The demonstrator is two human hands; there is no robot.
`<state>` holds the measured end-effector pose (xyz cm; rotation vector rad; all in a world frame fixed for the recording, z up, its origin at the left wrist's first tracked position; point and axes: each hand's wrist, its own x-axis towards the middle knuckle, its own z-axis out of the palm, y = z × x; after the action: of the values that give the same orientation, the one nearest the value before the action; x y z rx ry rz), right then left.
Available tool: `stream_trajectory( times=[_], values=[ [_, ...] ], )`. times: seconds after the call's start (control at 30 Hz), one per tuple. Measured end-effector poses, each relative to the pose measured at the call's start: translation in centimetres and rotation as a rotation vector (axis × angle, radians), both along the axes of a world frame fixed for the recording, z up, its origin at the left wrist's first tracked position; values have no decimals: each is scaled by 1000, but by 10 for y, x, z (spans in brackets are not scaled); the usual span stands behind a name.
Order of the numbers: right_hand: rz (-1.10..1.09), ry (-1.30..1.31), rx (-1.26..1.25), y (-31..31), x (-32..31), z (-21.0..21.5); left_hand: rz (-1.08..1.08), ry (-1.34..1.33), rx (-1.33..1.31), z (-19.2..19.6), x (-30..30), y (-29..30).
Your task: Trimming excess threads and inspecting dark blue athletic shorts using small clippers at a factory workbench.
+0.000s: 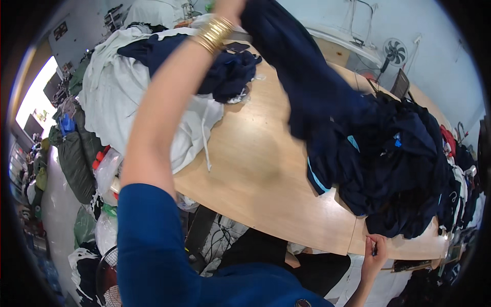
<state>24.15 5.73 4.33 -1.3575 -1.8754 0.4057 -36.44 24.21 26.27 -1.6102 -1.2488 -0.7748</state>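
Smooth wooden table (261, 169); left hand (227, 7) lifts limp navy garment (302, 71).

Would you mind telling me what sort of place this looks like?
Probably a garment workshop: a heap of navy garments on a long wooden table, white fabric piled opposite, stuffed sacks alongside.

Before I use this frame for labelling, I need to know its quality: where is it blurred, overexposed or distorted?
Head view: the raised navy garment is motion-smeared, and so is the left hand gripping it at the top edge; the bright opening at far left is blown out; the wooden table edge bows from fisheye, and black vignette rings the corners; the right hand is fairly sharp.
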Motion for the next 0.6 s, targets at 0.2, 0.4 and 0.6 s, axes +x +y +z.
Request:
stream_trajectory(
  times=[0.2,0.4,0.6],
  values=[
    [-70,-50,-121,-7,18,-19,-558,-1191,235,53,-159,-70],
    [-47,-57,-186,-7,3,-10,873,-1001,245,-144,-156,-66],
    [-87,-85,-220,-5,10,-16,-172,-801,-663,-273,100,-39]
  ],
)
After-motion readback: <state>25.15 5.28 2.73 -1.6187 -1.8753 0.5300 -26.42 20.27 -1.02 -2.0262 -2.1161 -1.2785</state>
